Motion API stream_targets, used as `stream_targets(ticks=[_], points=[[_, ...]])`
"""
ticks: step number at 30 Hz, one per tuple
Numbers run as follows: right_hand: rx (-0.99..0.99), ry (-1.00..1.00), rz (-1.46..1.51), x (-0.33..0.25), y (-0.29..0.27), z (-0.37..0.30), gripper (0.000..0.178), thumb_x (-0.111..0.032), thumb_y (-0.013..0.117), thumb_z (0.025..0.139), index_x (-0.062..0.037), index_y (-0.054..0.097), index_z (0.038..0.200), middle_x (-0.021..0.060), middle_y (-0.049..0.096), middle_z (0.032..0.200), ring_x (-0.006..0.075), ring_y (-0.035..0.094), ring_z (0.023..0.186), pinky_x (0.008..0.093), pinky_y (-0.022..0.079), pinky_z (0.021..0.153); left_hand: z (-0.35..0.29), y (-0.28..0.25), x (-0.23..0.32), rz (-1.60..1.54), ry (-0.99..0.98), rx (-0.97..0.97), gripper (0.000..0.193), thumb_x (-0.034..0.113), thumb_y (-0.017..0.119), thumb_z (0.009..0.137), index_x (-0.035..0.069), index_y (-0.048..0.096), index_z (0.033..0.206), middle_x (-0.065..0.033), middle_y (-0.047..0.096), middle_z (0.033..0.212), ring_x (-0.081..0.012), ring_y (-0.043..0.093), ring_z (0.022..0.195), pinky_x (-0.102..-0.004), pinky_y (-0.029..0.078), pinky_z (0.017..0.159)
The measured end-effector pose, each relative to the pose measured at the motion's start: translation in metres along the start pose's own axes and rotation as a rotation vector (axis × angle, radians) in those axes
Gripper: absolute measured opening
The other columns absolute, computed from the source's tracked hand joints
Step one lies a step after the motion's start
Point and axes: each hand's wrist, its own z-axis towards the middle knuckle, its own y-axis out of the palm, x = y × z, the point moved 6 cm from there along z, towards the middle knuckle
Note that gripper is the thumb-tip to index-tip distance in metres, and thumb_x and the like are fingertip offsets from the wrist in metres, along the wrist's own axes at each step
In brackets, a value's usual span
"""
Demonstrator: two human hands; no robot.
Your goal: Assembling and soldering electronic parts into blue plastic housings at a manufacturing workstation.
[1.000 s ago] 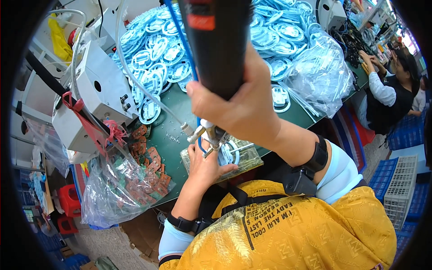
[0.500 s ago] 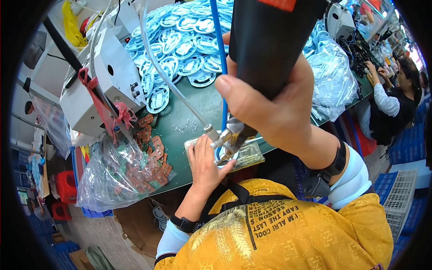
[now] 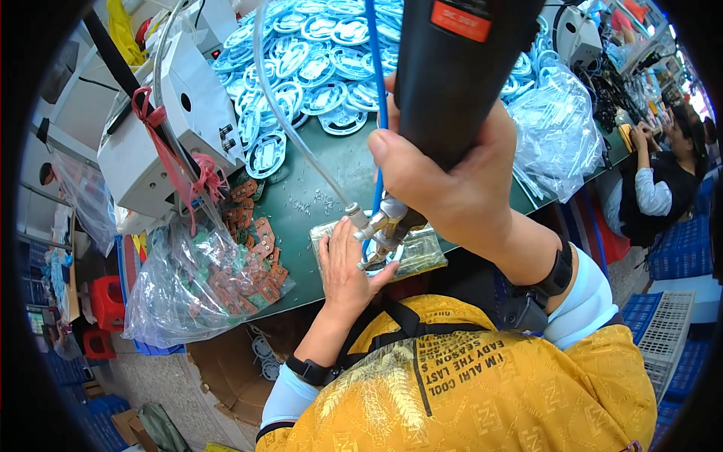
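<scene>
A black handheld power screwdriver with a metal nose fitting fills my right hand, its fingers wrapped round the body. A clear hose and a blue hose run to the fitting. The nose points down onto a round plastic part, pale and mostly covered. My left hand steadies that part, thumb at its near edge and fingers stretched along its left side. Under both lies a tape-wrapped pad. The screwdriver tip and its contact point are hidden.
Light-blue round parts are heaped at the back of the green table. Small screws lie scattered. A bag of brown circuit boards and a white machine stand left; a plastic bag lies right, beyond it a co-worker.
The view has shifted slightly. The screwdriver remains over the round part, and my left hand keeps its place beside it. The co-worker's hands have moved.
</scene>
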Motion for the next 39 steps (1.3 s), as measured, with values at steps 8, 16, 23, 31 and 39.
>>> stream_targets(ticks=[8,16,23,31,39], points=[[-0.093,-0.049,-0.017,-0.003,0.013,0.004,0.043,-0.009,0.073,0.071,-0.0021,0.056,0.111,0.0013,0.057,0.078,0.0087,0.051,0.063,0.0265,0.045,0.057,-0.005,0.005,-0.006,0.001,-0.027,-0.034,0.093,0.035,0.087,0.067,-0.002,0.042,0.14,-0.0208,0.048,0.14,-0.0363,0.041,0.135,-0.0551,0.026,0.111],[-0.12,-0.015,0.095,-0.034,0.014,0.005,0.041,0.001,0.068,0.083,0.0069,0.054,0.121,0.0057,0.063,0.081,0.0104,0.063,0.064,0.0242,0.051,0.057,-0.013,0.0,-0.015,0.021,-0.019,-0.049,0.1,0.033,0.089,0.063,-0.001,0.038,0.143,-0.0206,0.045,0.142,-0.0371,0.042,0.135,-0.0596,0.024,0.111],[-0.117,-0.006,0.099,-0.013,0.028,-0.01,0.041,0.004,0.07,0.08,0.0043,0.058,0.118,0.0034,0.063,0.082,0.0077,0.061,0.068,0.0223,0.049,0.059,-0.015,0.012,-0.028,-0.197,-0.133,-0.092,0.092,0.031,0.088,0.064,-0.001,0.045,0.139,-0.0219,0.05,0.134,-0.0384,0.045,0.129,-0.0606,0.027,0.108],[-0.127,-0.061,0.098,-0.007,0.036,-0.01,0.039,0.002,0.071,0.079,0.004,0.058,0.117,0.0029,0.063,0.082,0.0072,0.059,0.068,0.0238,0.048,0.06,-0.015,0.017,-0.03,-0.198,-0.166,-0.125,0.087,0.04,0.085,0.067,0.001,0.048,0.136,-0.0175,0.054,0.127,-0.0388,0.048,0.125,-0.0579,0.03,0.108],[-0.074,0.136,0.168,0.014,0.036,-0.023,0.037,0.0,0.072,0.077,0.0028,0.058,0.111,0.0029,0.063,0.086,0.008,0.06,0.069,0.0256,0.05,0.062,-0.012,0.01,-0.026,-0.24,-0.186,-0.095,0.085,0.04,0.084,0.069,-0.001,0.048,0.135,-0.0194,0.053,0.126,-0.0396,0.047,0.125,-0.0584,0.03,0.108]])
